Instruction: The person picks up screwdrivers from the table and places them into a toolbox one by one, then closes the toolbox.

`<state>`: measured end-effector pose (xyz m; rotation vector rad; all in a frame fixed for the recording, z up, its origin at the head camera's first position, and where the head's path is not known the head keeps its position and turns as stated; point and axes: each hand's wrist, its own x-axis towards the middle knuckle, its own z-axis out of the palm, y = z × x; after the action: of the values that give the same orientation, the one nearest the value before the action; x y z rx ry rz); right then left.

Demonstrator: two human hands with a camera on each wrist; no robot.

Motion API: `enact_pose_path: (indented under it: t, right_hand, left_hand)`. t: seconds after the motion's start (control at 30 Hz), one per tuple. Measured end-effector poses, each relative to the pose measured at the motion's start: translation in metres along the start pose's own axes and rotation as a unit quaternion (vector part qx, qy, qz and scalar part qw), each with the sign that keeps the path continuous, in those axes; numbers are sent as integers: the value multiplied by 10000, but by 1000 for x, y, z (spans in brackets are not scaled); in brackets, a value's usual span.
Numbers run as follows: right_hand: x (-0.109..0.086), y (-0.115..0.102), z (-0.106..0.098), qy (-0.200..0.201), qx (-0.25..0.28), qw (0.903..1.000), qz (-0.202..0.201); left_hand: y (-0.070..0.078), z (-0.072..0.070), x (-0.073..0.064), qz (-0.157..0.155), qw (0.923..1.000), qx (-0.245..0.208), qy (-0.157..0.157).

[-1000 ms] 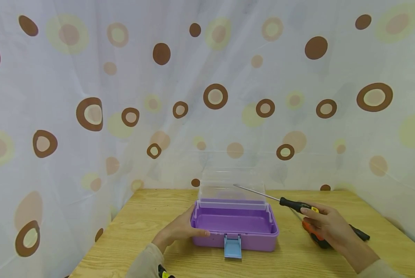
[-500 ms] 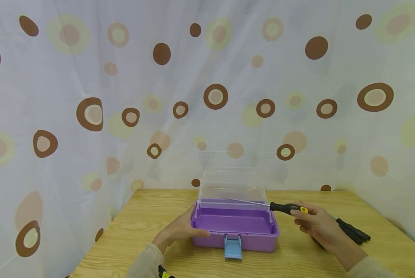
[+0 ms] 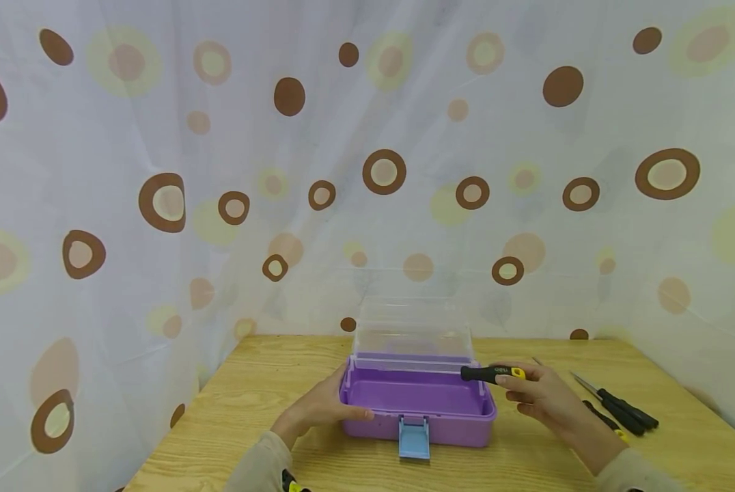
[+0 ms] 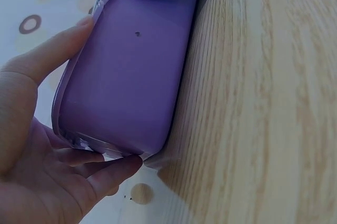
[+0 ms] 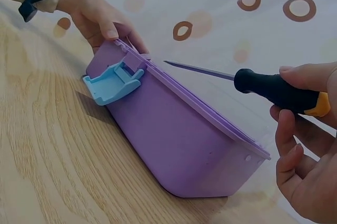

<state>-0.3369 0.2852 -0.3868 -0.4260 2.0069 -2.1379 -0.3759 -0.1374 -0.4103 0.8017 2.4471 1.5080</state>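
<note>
A purple toolbox (image 3: pixel 453 432) stands on the wooden table, its clear lid (image 3: pixel 413 342) raised at the back and its light-blue latch (image 3: pixel 414 441) hanging down in front. My left hand (image 3: pixel 321 410) grips the box's left end; in the left wrist view the thumb lies at the front rim and the fingers (image 4: pixel 113 176) reach round the end wall. Between thumb and fingers my right hand (image 3: pixel 542 403) pinches a black-and-yellow screwdriver (image 5: pixel 268 88) by its handle, at the box's right end. Its shaft points left over the box, above the rim in the right wrist view.
Black-handled screwdrivers (image 3: pixel 627 413) lie on the table to the right, beside another handle with a yellow end (image 3: pixel 607 418). The right hand partly hides that one. A patterned curtain (image 3: pixel 441 102) hangs behind the wooden table (image 3: pixel 238 403).
My right hand has moved left with the screwdriver, which has come down from above to the box's right end. More of the tools on the table now shows. My left hand stays in place.
</note>
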Motion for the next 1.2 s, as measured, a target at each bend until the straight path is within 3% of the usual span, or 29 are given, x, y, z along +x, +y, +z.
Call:
enact_pose_path:
  t: [0.67, 1.2]
  right_hand:
    - [16, 4, 21, 169, -427, 9987, 231]
    - [26, 2, 39, 489, -1072, 9929, 129]
  left_hand:
    - [-2, 0, 1, 6, 10000, 44, 30]
    - [-2, 0, 2, 62, 9998, 160, 53]
